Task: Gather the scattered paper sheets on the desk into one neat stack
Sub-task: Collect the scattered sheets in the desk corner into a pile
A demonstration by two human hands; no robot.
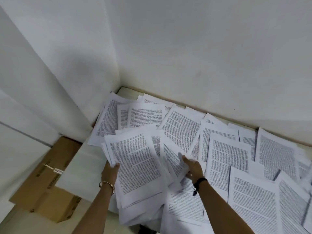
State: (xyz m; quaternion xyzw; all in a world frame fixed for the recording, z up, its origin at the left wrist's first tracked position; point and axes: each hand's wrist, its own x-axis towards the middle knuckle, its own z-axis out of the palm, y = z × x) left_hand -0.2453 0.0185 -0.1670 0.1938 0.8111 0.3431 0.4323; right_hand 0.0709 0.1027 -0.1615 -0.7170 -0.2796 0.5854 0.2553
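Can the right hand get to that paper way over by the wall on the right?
Probably yes. The right hand lies flat on the middle sheets with nothing gripped, and nothing stands between it and that far right sheet. It looks like a stretch, though.

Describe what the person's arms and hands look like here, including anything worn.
Both forearms are bare, with no sleeves in view and no gloves. The left hand has a thin gold-coloured bangle at its wrist. The right hand has a black band at its wrist, with a small dark blue piece hanging from it. Rings cannot be made out.
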